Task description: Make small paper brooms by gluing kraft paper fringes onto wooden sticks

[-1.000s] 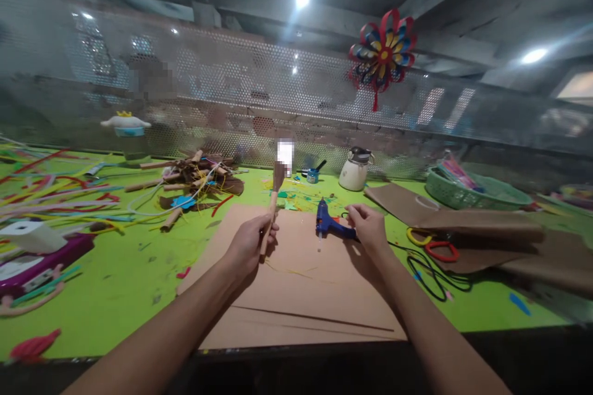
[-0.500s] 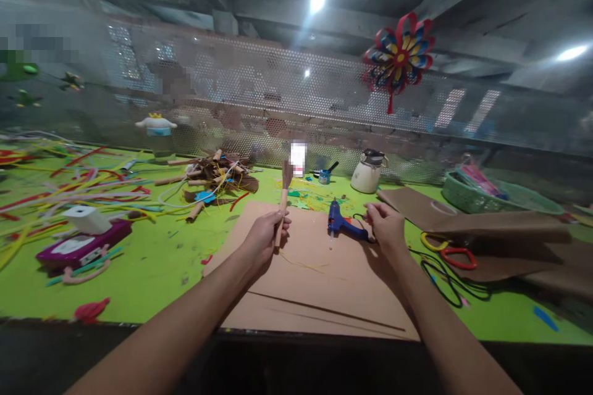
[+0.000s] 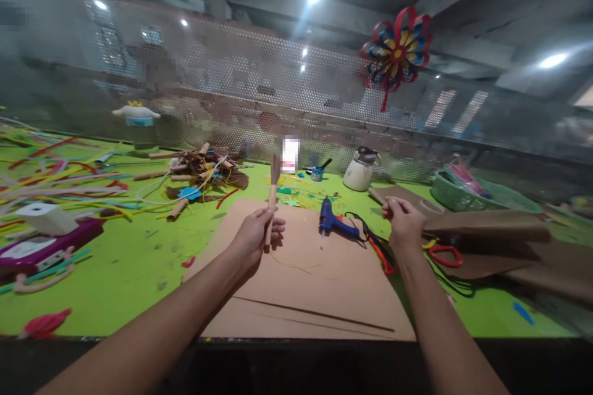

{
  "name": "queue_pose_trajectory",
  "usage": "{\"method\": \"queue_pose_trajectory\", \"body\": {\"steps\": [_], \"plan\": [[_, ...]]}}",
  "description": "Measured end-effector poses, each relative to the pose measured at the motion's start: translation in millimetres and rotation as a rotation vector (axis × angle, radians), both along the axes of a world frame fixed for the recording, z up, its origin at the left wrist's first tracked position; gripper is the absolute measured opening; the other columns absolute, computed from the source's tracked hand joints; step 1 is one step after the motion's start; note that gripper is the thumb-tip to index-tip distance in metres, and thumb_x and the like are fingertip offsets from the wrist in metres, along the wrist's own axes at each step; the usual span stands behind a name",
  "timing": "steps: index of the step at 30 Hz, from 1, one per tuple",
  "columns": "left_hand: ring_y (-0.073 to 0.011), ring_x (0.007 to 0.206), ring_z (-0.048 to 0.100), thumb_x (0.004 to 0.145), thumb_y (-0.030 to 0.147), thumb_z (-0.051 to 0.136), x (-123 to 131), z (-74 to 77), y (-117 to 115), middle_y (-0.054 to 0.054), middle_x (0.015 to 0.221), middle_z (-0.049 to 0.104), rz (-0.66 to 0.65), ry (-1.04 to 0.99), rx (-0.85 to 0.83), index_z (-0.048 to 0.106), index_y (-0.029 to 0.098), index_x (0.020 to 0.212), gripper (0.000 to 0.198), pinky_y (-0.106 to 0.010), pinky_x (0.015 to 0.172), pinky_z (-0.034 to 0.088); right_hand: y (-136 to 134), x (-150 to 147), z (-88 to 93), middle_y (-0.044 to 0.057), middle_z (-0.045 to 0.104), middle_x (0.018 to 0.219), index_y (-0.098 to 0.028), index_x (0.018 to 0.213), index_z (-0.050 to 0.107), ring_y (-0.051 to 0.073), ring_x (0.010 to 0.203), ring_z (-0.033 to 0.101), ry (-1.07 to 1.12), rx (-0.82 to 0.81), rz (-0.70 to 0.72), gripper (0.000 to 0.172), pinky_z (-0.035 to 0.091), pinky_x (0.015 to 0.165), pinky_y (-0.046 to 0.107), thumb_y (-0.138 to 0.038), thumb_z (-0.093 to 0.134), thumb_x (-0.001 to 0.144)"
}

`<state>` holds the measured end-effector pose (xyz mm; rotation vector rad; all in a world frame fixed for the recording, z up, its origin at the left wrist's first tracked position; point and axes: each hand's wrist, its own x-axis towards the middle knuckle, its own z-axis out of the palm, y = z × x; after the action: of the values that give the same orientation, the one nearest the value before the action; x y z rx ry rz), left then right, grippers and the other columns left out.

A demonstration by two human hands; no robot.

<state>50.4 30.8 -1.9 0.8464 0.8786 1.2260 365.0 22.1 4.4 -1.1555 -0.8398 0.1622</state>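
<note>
My left hand [image 3: 257, 233] is closed around the tan handle of a small broom-like paper piece [image 3: 272, 194], held upright with its darker brown fringe at the top. A thin yellow strand [image 3: 296, 266] trails below it over the brown paper sheet [image 3: 324, 287]. My right hand [image 3: 404, 219] hovers to the right with its fingers pinched together; whatever they hold, if anything, is too small to make out. Between the hands a blue hot glue gun [image 3: 340, 225] lies on the sheet, its nozzle pointing away. A long thin dark strip [image 3: 315, 313] lies near the front edge.
At the left are a purple power strip [image 3: 81, 241] and colourful pipe cleaners [image 3: 60, 179]. A pile of similar brown pieces [image 3: 208, 173] sits behind. A white jug [image 3: 360, 170], a green basket [image 3: 482, 194], folded brown paper [image 3: 491, 225] and red-handled scissors [image 3: 445, 255] are beyond and right.
My right hand has moved right, away from the glue gun, uncovering a red-handled tool and cord beside it. My left hand still holds the broom-like piece. The view has turned slightly right.
</note>
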Motion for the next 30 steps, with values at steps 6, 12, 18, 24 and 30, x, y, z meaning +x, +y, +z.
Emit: {"method": "queue_pose_trajectory", "body": {"steps": [6, 12, 18, 24, 30], "plan": [[-0.0058, 0.039, 0.046, 0.082, 0.027, 0.053, 0, -3.1, 0, -0.001, 0.063, 0.056, -0.065, -0.001, 0.004, 0.054, 0.014, 0.089, 0.015, -0.017, 0.036, 0.036, -5, -21, -3.1, 0.000, 0.056, 0.059, -0.013, 0.082, 0.062, 0.013, 0.051, 0.051, -0.207, -0.086, 0.039, 0.032, 0.045, 0.051, 0.028, -0.043, 0.051, 0.077], [-0.0079, 0.040, 0.046, 0.079, 0.030, 0.051, -1, -4.1, -2, 0.000, 0.062, 0.054, -0.096, 0.022, -0.049, 0.056, 0.013, 0.090, 0.021, -0.019, 0.036, 0.035, -10, -68, -18.2, 0.011, 0.065, 0.087, -0.017, 0.082, 0.068, 0.026, 0.087, 0.055, -0.635, -0.199, 0.223, 0.020, 0.044, 0.080, 0.041, -0.031, 0.060, 0.069], [-0.0069, 0.040, 0.044, 0.079, 0.027, 0.045, 0, -4.0, -3, -0.001, 0.061, 0.056, -0.092, -0.020, -0.066, 0.056, 0.011, 0.090, 0.023, -0.018, 0.037, 0.034, -6, -73, -43.4, 0.018, 0.059, 0.107, -0.010, 0.104, 0.062, 0.031, 0.100, 0.046, -1.109, -0.364, 0.084, 0.034, 0.037, 0.090, 0.046, -0.016, 0.051, 0.072], [-0.0077, 0.041, 0.047, 0.075, 0.029, 0.045, 1, -6.1, -5, -0.002, 0.060, 0.057, -0.087, 0.037, -0.058, 0.058, 0.011, 0.087, 0.025, -0.018, 0.038, 0.033, -3, -68, -52.7, 0.016, 0.060, 0.100, -0.009, 0.104, 0.060, 0.029, 0.091, 0.046, -1.311, -0.447, -0.020, 0.034, 0.037, 0.084, 0.041, -0.015, 0.051, 0.072], [-0.0081, 0.040, 0.047, 0.074, 0.029, 0.044, 4, -4.7, -9, 0.000, 0.059, 0.056, -0.080, 0.086, -0.046, 0.057, 0.013, 0.083, 0.023, -0.019, 0.038, 0.032, -3, -68, -50.5, 0.014, 0.060, 0.098, -0.009, 0.103, 0.060, 0.027, 0.092, 0.044, -1.305, -0.489, -0.001, 0.031, 0.036, 0.085, 0.038, -0.013, 0.051, 0.074]]}}
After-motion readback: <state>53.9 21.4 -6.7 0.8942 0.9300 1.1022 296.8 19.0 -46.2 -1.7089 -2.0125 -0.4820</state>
